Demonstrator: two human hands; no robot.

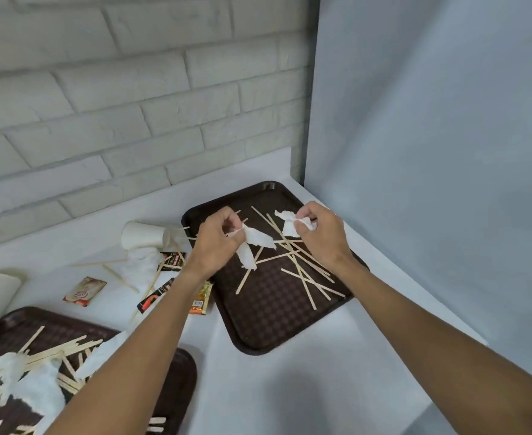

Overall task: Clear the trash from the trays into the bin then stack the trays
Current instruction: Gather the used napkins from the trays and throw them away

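Left hand [217, 243] pinches a torn napkin scrap [256, 244] and right hand [321, 237] pinches a second scrap [289, 226], fingers curled, just above the far-right tray [258, 324] on the white surface [289, 387]. Paper's light, limp, tears easily, so bunch it in the grip. Wooden sticks [302, 282] look stiff & thin, probably best gathered as a bundle. Bin not in view.

Soft even light, wide-angle edge distortion
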